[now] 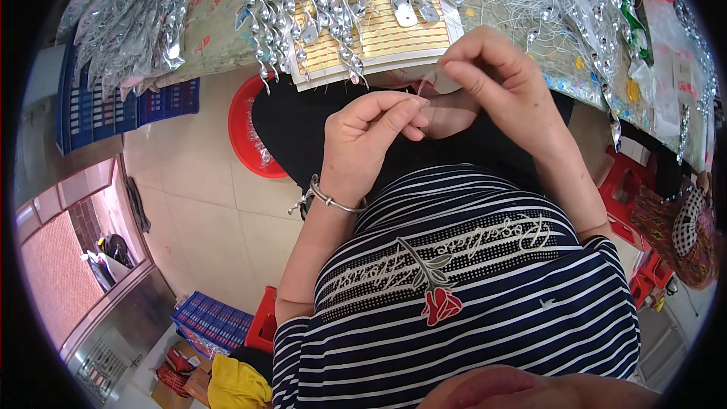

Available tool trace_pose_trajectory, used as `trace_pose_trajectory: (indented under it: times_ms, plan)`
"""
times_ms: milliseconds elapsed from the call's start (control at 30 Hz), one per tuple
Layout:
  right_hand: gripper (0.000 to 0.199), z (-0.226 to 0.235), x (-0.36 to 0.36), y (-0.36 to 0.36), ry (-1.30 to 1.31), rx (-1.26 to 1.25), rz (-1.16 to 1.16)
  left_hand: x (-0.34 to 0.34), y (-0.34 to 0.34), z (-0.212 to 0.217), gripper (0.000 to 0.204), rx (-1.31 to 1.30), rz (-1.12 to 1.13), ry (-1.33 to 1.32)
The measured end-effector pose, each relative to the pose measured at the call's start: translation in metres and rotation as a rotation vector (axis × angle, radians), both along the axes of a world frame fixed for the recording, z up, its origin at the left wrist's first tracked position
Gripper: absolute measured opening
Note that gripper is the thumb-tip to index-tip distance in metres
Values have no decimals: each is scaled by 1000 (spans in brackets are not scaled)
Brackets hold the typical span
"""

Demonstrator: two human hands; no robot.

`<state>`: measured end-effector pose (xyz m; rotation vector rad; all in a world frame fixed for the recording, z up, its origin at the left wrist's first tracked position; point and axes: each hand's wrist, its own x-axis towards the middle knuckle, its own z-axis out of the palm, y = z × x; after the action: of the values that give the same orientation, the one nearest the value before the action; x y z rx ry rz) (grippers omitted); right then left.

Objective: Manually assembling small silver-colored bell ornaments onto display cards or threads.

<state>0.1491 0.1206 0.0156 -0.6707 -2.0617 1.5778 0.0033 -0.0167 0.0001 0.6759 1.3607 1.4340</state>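
My left hand (369, 132) is closed in a pinch just in front of the table edge, thumb against the index finger. A short bit of fine, pale thread (422, 87) rises from its fingertips. Higher and to the right, my right hand (500, 83) curls with thumb and index finger brought together; whatever they grip is too thin to make out. Beyond the hands, strands of silvery twisted ornaments (341, 23) hang over a yellow lined sheet (379, 49). A few broad silver pieces (407, 14) lie on that sheet.
Loose white threads (507, 0) and more silver strands (594, 38) spread over the table's right side. A silvery bundle (140, 15) covers its left. On the floor are a red basin (241, 125) and blue crates (212, 318); a red stool (625, 182) stands right.
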Motion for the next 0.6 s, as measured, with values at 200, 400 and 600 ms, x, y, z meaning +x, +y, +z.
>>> trace_pose_trajectory:
  times_ms: [200, 400, 600]
  plan:
    - [16, -5, 11, -4, 29, -250, -52, -1, -3, -6, 15, 11, 78, 8]
    - [18, -8, 1, -18, -122, -270, 129, 6, -1, -6, 12, 22, -36, 29]
    - [18, -12, -3, -16, -59, -585, 65, 8, -3, -7, 13, -12, -55, 41]
